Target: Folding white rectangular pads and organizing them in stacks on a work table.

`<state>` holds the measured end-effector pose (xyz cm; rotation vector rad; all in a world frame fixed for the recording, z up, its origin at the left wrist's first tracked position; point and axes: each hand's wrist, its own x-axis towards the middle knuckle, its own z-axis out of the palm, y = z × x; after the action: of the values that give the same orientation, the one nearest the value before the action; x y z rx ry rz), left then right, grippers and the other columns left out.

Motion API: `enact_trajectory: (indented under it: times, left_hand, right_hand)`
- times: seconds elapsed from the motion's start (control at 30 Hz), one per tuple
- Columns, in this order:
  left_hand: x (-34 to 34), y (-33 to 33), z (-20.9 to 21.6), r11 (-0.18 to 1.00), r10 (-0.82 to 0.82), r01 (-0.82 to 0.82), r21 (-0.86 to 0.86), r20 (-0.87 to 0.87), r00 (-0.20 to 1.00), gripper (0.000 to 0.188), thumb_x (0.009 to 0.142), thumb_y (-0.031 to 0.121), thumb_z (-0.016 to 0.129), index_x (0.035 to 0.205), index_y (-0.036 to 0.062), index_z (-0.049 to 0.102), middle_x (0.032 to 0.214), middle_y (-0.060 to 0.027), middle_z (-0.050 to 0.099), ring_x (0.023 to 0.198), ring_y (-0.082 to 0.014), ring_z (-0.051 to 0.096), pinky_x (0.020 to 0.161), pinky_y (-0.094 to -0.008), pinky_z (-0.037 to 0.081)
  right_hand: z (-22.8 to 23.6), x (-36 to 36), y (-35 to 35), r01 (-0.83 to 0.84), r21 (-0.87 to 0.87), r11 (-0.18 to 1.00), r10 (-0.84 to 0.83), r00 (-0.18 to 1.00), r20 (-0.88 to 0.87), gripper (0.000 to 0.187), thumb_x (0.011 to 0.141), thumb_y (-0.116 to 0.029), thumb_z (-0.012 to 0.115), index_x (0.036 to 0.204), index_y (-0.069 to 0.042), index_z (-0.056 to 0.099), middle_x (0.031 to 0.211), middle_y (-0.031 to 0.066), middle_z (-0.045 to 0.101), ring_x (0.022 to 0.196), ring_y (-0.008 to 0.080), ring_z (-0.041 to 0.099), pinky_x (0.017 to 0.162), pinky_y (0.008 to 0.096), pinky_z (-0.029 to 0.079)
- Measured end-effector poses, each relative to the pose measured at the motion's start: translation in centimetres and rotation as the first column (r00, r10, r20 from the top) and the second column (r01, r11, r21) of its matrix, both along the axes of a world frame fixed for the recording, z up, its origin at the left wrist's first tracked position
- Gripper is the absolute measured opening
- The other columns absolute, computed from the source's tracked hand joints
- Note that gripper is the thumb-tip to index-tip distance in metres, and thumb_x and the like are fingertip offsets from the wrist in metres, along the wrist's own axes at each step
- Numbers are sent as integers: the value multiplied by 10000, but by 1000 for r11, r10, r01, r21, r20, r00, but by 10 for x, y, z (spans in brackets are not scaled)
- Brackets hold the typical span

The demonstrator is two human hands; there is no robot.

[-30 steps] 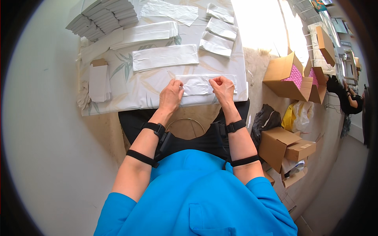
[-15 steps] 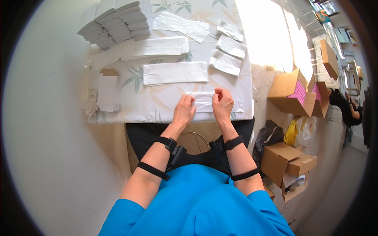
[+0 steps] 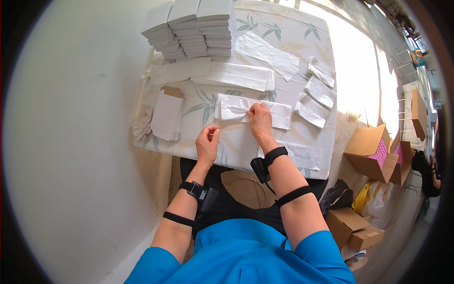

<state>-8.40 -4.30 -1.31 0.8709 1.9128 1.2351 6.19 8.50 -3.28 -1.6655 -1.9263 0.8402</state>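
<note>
My right hand (image 3: 260, 119) reaches forward onto a flat pile of white plastic bags (image 3: 279, 116) in the middle of the table (image 3: 302, 38). Its fingers pinch the top bag, which wrinkles under them. My left hand (image 3: 208, 142) rests nearer the front edge with its fingers curled and nothing visible in it. A flattened white bag (image 3: 302, 156) lies by the table's front right edge, beside my right wrist. Both wrists and forearms carry black bands.
Stacks of white boxes (image 3: 189, 28) stand at the far left. A long pile of white bags (image 3: 236, 75), a clear bag (image 3: 267, 52) and small folded packets (image 3: 317, 92) lie behind. Flat cartons (image 3: 168, 116) sit left. Open cardboard boxes (image 3: 373, 151) stand on the floor right.
Both hands were together on a bag at the front edge. The right hand has since moved forward onto the central pile; the left has drawn apart. The view shifted.
</note>
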Motion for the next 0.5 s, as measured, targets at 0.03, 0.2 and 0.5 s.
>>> enact_trajectory:
  times: [0.03,0.2,0.5]
  left_hand:
    - [-6,4,-2,1000,15,-15,-7,-19,1000,170,920,165,600,975,10,641,790,-9,629,641,-79,554,601,-237,516]
    - [-14,50,0,998,40,-44,-38,-106,994,256,876,260,652,958,17,647,751,-38,604,661,-128,568,622,-277,500]
    - [-3,94,9,1000,-13,4,-18,-597,802,203,824,228,670,864,34,624,854,-82,622,840,-236,604,741,-373,480]
  right_hand:
    - [-3,3,1,-20,24,1000,21,998,-65,78,767,-61,677,787,-27,611,874,147,581,857,338,584,737,420,488]
    - [-6,4,3,-34,56,998,44,983,-178,80,777,-48,664,782,-8,595,830,160,574,789,355,581,699,422,478]
    - [36,4,-18,-31,-192,981,-18,969,-246,344,797,-319,737,861,-2,621,935,156,627,797,242,632,677,362,504]
